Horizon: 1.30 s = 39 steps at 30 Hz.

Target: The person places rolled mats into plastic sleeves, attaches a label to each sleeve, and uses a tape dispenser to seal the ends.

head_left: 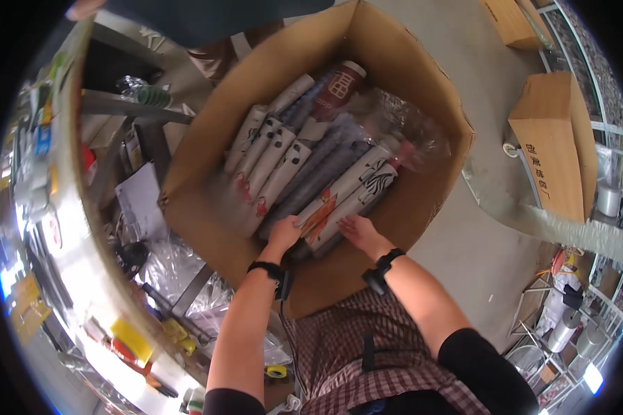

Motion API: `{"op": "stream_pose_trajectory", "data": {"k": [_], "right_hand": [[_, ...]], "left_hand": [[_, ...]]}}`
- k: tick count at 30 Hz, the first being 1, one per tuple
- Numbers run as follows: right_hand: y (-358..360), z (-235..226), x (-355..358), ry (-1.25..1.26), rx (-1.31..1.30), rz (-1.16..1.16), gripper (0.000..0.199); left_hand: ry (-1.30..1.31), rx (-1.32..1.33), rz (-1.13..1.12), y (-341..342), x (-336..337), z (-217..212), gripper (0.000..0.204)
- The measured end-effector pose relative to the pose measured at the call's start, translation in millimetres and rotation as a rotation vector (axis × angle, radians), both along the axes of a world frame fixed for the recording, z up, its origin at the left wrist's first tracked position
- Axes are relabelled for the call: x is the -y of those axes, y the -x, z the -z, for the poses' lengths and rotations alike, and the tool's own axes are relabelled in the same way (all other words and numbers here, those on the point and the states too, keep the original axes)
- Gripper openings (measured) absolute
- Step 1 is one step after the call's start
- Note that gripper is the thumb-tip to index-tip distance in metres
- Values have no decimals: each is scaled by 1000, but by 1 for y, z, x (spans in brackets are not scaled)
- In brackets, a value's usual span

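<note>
A large open cardboard box (422, 76) stands in front of me, holding several rolled mats. Two white rolls with zebra and orange prints, one of them a zebra-print roll (367, 192), lie slanted at its near right. My left hand (284, 235) curls at the near end of these rolls, with its fingertips partly hidden. Against the right side of the outer one rest the fairly straight fingers of my right hand (361, 234). Grey rolls (310, 181) lie to their left, then white printed rolls (279, 176). A dark red roll (339, 88) and clear plastic wrap (412, 128) are farther back.
A cluttered workbench (93, 242) runs along the left, with plastic bags (180, 270) beneath its edge. On the right are another cardboard box (554, 142), a strip of translucent sheeting (526, 211) and metal shelving (606, 128). Dark clothing of another person (214, 17) shows beyond the box.
</note>
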State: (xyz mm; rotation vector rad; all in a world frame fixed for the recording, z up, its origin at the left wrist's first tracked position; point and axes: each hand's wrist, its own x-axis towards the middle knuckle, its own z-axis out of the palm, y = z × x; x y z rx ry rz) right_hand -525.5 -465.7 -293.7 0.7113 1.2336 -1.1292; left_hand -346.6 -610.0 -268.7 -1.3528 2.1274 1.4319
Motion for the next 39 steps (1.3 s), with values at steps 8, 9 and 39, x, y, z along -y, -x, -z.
{"op": "stream_pose_trajectory", "data": {"k": [8,9,39], "right_hand": [[-19,80,19,-445,-89,-137,34],[-26,93,15,-385,-120,-114,33],[-165,-314,24,1188,684,-719,58]], "left_hand": [[175,357,182,42,-34,115,55],[183,361,182,41,-24,116,55],[-755,-1006,-1109,-141,-243,-359,66]]}}
